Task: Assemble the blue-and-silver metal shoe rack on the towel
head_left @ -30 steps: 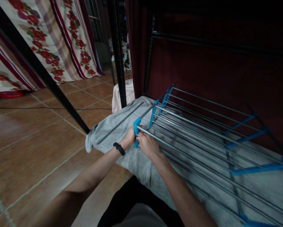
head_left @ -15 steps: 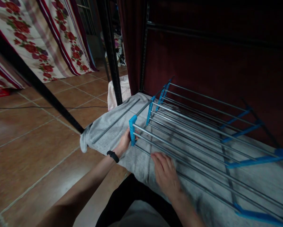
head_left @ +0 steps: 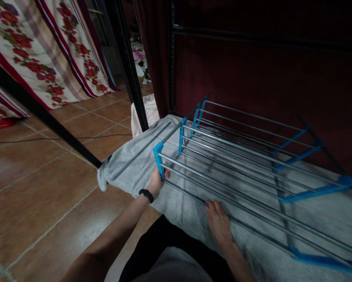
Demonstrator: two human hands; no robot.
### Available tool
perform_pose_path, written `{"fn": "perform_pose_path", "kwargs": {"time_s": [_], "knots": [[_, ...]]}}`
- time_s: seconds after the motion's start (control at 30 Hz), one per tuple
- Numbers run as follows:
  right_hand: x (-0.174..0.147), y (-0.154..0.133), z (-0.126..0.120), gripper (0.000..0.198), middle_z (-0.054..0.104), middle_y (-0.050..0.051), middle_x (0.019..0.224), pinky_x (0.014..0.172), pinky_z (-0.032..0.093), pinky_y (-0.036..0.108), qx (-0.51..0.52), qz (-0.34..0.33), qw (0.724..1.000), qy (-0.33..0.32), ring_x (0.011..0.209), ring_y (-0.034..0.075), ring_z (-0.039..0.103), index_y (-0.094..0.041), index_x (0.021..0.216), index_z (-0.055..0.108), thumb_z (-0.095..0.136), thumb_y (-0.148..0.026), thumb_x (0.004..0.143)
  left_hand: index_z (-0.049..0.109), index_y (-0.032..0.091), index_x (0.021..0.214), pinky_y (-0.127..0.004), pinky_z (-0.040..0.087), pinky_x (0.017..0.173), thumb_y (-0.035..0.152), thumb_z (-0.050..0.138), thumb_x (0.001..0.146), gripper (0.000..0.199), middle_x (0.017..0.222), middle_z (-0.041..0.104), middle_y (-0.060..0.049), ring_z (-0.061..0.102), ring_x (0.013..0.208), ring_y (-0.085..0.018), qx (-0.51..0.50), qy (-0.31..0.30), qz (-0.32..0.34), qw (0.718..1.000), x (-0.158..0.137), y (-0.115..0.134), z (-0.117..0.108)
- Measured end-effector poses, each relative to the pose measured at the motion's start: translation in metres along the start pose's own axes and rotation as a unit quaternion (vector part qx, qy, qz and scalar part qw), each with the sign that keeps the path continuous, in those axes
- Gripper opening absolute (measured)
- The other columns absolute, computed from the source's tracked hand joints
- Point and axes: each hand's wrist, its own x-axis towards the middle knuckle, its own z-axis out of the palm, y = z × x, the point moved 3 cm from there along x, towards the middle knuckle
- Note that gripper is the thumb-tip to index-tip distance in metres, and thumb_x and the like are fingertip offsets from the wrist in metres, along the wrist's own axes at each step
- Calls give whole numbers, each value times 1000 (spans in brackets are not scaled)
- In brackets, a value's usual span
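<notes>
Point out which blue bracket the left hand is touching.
The nearest blue bracket, at the rack's front-left corner; the left hand grips just below it, the others sit farther back.

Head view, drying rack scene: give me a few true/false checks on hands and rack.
1. The left hand is at the blue end bracket of the drying rack. True.
2. The right hand is lifted clear of everything. False: it rests on the grey towel, its fingers at a lower rod.
3. The rack's rods are wooden. False: they are metal.
4. A black band sits on the left wrist. True.
5. The floor is carpeted. False: it is tiled.
</notes>
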Motion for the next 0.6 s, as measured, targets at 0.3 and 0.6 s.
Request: {"fn": "perform_pose_path", "kwargs": {"time_s": [0.3, 0.6], "knots": [[-4, 8, 1, 31, 67, 9, 108, 88, 49, 36, 15, 3, 1000, -11, 97, 21, 63, -21, 118, 63, 37, -17, 101, 46, 21, 58, -24, 29, 39, 48, 49, 85, 38, 44, 42, 1, 39, 39, -12, 5, 11, 19, 1000, 1, -4, 1], [-3, 9, 0, 32, 68, 9, 111, 89, 51, 36, 26, 10, 999, -21, 98, 21, 64, -22, 120, 64, 38, -19, 102, 45, 23, 57, -26, 40, 45, 50, 52, 85, 40, 45, 43, 0, 52, 47, -16, 12, 21, 25, 999, 0, -2, 3]]}}
